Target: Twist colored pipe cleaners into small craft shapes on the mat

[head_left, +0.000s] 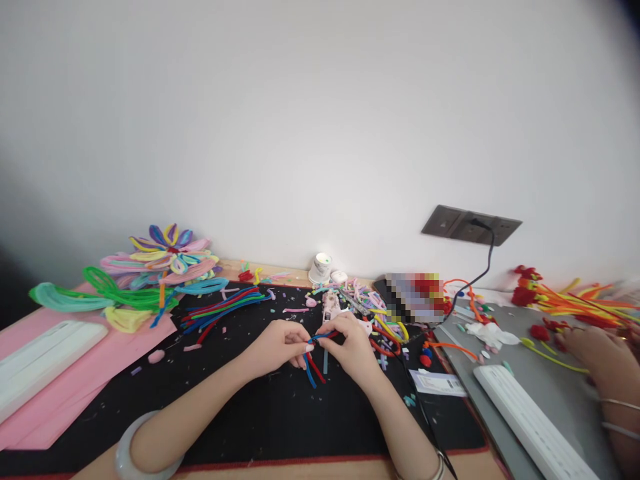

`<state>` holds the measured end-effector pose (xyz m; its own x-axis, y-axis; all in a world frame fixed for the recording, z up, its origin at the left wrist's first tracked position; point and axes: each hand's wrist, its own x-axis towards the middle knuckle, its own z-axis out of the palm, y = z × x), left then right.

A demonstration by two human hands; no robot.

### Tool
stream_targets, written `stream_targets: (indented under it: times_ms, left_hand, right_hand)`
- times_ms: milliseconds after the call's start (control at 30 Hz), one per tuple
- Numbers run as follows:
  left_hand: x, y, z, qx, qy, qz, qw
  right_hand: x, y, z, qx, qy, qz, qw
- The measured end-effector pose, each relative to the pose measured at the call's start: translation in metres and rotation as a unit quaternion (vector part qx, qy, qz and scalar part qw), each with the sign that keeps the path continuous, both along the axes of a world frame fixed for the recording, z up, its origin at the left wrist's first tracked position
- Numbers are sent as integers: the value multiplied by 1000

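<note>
My left hand (284, 343) and my right hand (345, 340) meet above the black mat (240, 420). Both are closed, pinching blue and red pipe cleaners (311, 377) between thumbs and fingers. The blue stem passes from one hand to the other, while blue and red ends hang below my left fingers. How the stems cross inside the fingers is partly hidden. To the left lies a loose bundle of red, green and blue pipe cleaners (225, 308). Just beyond my right hand is a pale pink tool (333, 307), partly covered.
Cut scraps and pipe cleaners pile up behind my right hand, near a paper cup (321, 268). Pipe-cleaner flowers (173, 257) stand at the left beside pink sheets (75, 393). A black cable (487, 263) runs from the wall socket. Another person's hand (593, 350) works at the right.
</note>
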<state>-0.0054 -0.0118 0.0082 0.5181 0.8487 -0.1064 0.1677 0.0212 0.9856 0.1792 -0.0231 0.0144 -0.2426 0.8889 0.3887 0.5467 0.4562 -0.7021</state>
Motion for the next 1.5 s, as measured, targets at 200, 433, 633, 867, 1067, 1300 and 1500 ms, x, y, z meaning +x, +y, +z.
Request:
stream_targets:
  times_ms: [200, 433, 633, 867, 1067, 1300, 1500]
  left_hand:
    - [0, 3, -1, -20, -34, 29, 999]
    - [0, 4, -6, -55, -54, 52, 996]
    - [-2, 3, -2, -70, -67, 54, 994]
    - [-1, 2, 0, -75, -83, 101, 988]
    - [2, 0, 2, -82, -85, 91, 989]
    - [2, 1, -3, -57, -90, 96, 990]
    - [1, 0, -2, -47, -87, 107, 989]
  right_hand:
    - [0, 3, -4, -34, 125, -30, 991]
    - [-1, 5, -8, -143, 263, -30, 954]
    - [-1, 8, -9, -159, 259, -61, 951]
    - [-1, 5, -9, -226, 244, -16, 943]
    - [-2, -1, 0, -161, 124, 33, 979]
    - [-3, -3, 2, -153, 78, 73, 983]
    - [-4, -4, 1, -146, 60, 59, 986]
